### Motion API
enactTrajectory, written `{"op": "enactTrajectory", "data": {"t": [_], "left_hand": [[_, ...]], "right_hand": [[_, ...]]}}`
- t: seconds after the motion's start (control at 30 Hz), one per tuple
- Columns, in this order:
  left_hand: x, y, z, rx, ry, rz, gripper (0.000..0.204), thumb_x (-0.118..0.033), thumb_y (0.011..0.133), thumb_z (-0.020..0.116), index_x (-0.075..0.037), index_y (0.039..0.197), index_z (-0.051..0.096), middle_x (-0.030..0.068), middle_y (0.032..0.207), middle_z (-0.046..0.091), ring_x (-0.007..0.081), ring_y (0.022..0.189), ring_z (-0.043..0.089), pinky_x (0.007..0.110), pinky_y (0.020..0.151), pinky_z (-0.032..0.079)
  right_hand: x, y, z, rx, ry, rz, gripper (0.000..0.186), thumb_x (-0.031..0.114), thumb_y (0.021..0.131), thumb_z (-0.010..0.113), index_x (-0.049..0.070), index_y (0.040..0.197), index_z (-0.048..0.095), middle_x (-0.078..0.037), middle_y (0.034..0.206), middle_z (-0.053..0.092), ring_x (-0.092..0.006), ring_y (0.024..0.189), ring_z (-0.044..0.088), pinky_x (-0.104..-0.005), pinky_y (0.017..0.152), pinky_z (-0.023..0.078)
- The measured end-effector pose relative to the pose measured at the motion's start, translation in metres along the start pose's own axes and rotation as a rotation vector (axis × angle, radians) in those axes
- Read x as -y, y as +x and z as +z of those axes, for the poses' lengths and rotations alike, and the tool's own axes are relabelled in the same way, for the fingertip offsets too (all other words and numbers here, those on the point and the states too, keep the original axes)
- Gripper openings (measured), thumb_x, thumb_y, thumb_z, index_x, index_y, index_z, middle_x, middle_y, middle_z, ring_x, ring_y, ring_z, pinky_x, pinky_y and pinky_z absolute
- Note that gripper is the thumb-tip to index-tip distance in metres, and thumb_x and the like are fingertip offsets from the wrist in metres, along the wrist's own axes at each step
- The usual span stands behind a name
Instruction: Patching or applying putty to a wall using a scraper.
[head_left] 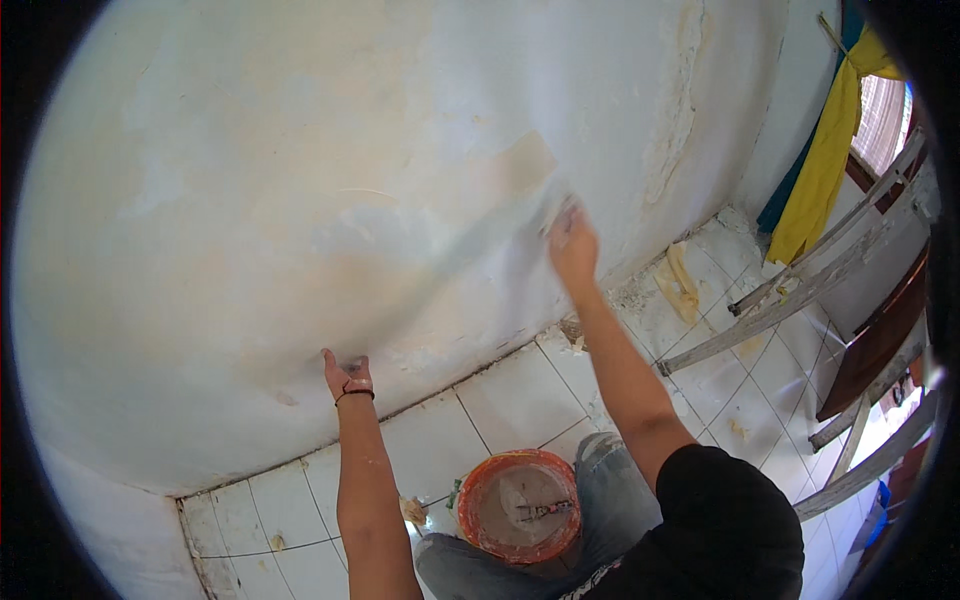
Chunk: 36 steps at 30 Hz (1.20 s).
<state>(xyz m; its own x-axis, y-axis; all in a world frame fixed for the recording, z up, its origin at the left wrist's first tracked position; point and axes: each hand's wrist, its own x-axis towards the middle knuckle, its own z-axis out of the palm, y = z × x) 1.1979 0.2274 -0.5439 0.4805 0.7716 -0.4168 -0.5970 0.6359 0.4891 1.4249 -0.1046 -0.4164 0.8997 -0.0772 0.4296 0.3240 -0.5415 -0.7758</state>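
Note:
A long, pale straight strip (445, 265), smeared by motion, slants across the stained white wall (250, 150) between my hands. My left hand (350, 378), with a dark band at the wrist, grips its lower left end, low on the wall. Higher up and to the right, my right hand (573, 240) is blurred and closed around the other end. The strip's exact kind is unclear. Below, by my knees, stands a red-orange bucket (478, 545) of greyish-white paste (510, 490). A paste-smeared hand tool (545, 510) rests in it.
White floor tiles (510, 395) run along the wall's foot, with crumbs and a yellowish scrap (680, 285) on them. On the right stands a wooden ladder-like frame (760, 325). A yellow cloth (830, 160) hangs beyond it. Cracked, peeling plaster (680, 110) marks the wall.

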Motion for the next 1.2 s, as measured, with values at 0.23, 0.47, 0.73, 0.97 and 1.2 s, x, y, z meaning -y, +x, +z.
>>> {"op": "enactTrajectory", "data": {"t": [0.23, 0.47, 0.73, 0.97, 1.2], "left_hand": [[0.005, 0.007, 0.000, -0.094, 0.049, 0.001, 0.048, -0.040, 0.091, 0.065, -0.007, 0.122, 0.049, 0.0091, 0.126, 0.052, 0.0232, 0.104, 0.054, 0.045, 0.091, 0.044], [0.013, 0.013, 0.006, 0.034, -0.015, -0.044, 0.044, -0.039, 0.090, 0.065, -0.007, 0.117, 0.051, 0.0077, 0.119, 0.055, 0.0224, 0.100, 0.053, 0.041, 0.086, 0.043], [0.002, 0.005, 0.001, -0.017, -0.011, -0.027, 0.049, -0.040, 0.089, 0.067, -0.007, 0.122, 0.049, 0.0084, 0.122, 0.053, 0.0236, 0.107, 0.052, 0.045, 0.094, 0.041], [0.016, 0.012, 0.008, -0.006, 0.006, -0.002, 0.055, -0.040, 0.089, 0.067, -0.005, 0.126, 0.046, 0.0119, 0.129, 0.048, 0.0257, 0.112, 0.050, 0.049, 0.101, 0.037], [0.010, -0.004, 0.013, -0.022, 0.045, -0.005, 0.063, -0.041, 0.090, 0.066, -0.004, 0.134, 0.040, 0.0136, 0.134, 0.042, 0.0262, 0.118, 0.046, 0.051, 0.108, 0.030]], "right_hand": [[0.100, 0.030, -0.005, -0.277, 0.044, -0.050, 0.040, 0.023, 0.086, 0.055, 0.008, 0.122, 0.060, -0.018, 0.095, 0.067, -0.0377, 0.085, 0.064, -0.0467, 0.076, 0.050], [0.106, -0.070, 0.042, -0.156, -0.079, -0.609, 0.059, 0.016, 0.078, 0.064, 0.014, 0.135, 0.049, -0.017, 0.114, 0.062, -0.0339, 0.096, 0.061, -0.0437, 0.076, 0.054], [0.081, -0.044, 0.008, -0.074, -0.177, -0.703, 0.062, 0.008, 0.077, 0.061, 0.004, 0.136, 0.042, -0.016, 0.121, 0.059, -0.0362, 0.106, 0.058, -0.0416, 0.078, 0.054], [0.083, -0.035, 0.060, -0.216, -0.254, -1.009, 0.049, 0.014, 0.083, 0.061, 0.003, 0.129, 0.049, -0.025, 0.129, 0.049, -0.0429, 0.113, 0.052, -0.0400, 0.084, 0.053], [0.005, -0.033, 0.018, -0.062, 0.040, -0.496, 0.039, 0.013, 0.091, 0.053, 0.001, 0.128, 0.054, -0.022, 0.106, 0.065, -0.0314, 0.099, 0.065, -0.0382, 0.082, 0.052]]}}
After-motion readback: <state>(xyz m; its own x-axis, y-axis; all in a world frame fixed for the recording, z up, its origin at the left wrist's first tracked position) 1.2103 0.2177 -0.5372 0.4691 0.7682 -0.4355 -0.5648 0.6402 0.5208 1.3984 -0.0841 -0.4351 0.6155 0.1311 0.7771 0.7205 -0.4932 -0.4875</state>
